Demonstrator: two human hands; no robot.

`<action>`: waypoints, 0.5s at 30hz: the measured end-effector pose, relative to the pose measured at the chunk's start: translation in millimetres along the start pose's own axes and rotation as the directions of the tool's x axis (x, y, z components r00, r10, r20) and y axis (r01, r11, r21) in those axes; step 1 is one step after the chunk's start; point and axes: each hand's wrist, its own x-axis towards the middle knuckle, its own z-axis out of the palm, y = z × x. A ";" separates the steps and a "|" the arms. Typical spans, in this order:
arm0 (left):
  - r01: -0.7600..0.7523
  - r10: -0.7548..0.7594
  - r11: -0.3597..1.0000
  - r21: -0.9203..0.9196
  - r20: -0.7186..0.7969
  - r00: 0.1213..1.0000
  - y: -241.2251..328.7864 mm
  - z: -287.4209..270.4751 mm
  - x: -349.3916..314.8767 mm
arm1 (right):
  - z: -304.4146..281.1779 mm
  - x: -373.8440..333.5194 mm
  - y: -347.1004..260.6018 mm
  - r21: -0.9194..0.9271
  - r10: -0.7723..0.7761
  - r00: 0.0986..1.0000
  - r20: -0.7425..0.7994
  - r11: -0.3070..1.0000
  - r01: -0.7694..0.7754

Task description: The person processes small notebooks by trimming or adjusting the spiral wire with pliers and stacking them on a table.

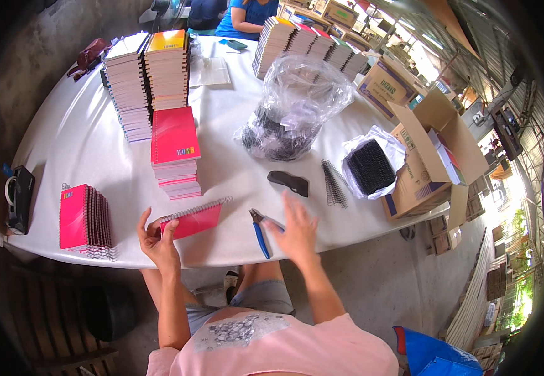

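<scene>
My left hand (159, 245) grips a small red notebook (198, 221) by its left end, thumb on the cover. A wire spiral (206, 205) runs along the notebook's upper edge and sticks out past its right end. My right hand (299, 232), slightly blurred, is held with fingers spread beside blue-handled cutting pliers (259, 235). It covers part of one plier handle, and whether it touches them I cannot tell. Just beyond lies a flat dark object (288, 183) of unclear kind. Several loose spirals (333, 186) lie to its right.
Red notebooks stand in a stack (176, 141) ahead and a spiral-bound pile (74, 216) at left. Taller notebook stacks (128, 88) rise behind. A plastic bag (284, 125), a wrapped bundle of black spirals (370, 166) and an open carton (419, 169) occupy the right. Another person (244, 22) sits opposite.
</scene>
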 end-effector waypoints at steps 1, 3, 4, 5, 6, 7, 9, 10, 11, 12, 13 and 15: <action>-0.004 0.004 1.000 0.011 -0.007 1.000 1.1 -0.1 -3.4 | 10.9 -15.4 -14.1 -0.022 -0.012 0.993 0.117 1.000 0.014; -0.159 0.158 0.986 0.044 0.022 0.987 3.8 2.2 -7.6 | 49.8 -41.6 -21.1 -0.188 -0.088 0.991 -0.101 0.980 0.068; -0.219 0.215 0.971 0.099 0.058 0.975 -1.0 -7.1 -7.5 | 54.9 -43.6 -27.5 -0.103 -0.122 0.982 -0.145 0.989 0.107; -0.268 0.264 0.962 0.058 0.078 0.961 -1.5 -6.3 -8.7 | 50.5 -41.8 -29.1 -0.092 -0.150 0.981 -0.126 0.986 0.139; -0.186 0.183 0.981 0.053 0.059 0.981 3.7 -1.3 -13.2 | 47.4 -40.5 -27.1 -0.068 -0.161 0.985 -0.066 0.985 0.156; -0.223 0.209 0.963 0.154 0.104 0.972 6.2 0.8 -14.7 | 44.8 -41.4 -27.1 -0.035 -0.174 0.985 0.003 0.984 0.174; -0.326 0.292 0.902 0.285 0.154 0.944 7.9 2.7 -14.0 | 30.9 -37.3 -32.5 0.208 -0.177 0.984 -0.006 0.962 0.175; -0.366 0.337 0.901 0.234 0.156 0.928 12.3 10.5 -14.5 | 19.0 -34.9 -38.3 0.368 -0.199 0.972 -0.122 0.901 0.231; -0.411 0.384 0.894 0.178 0.165 0.908 13.7 9.7 -12.9 | 7.4 -34.6 -54.6 0.387 -0.240 0.966 -0.099 0.885 0.260; -0.420 0.399 0.894 0.154 0.148 0.905 15.0 5.0 -10.7 | -8.3 -36.1 -73.6 0.502 -0.301 0.943 -0.144 0.798 0.332; -0.430 0.414 0.894 0.129 0.134 0.901 17.7 -1.6 -10.0 | -22.0 -38.8 -91.6 0.607 -0.346 0.918 -0.193 0.693 0.389; -0.447 0.432 0.886 0.119 0.133 0.892 17.4 -1.2 -9.6 | -35.3 -39.9 -111.0 0.595 -0.387 0.899 -0.206 0.680 0.428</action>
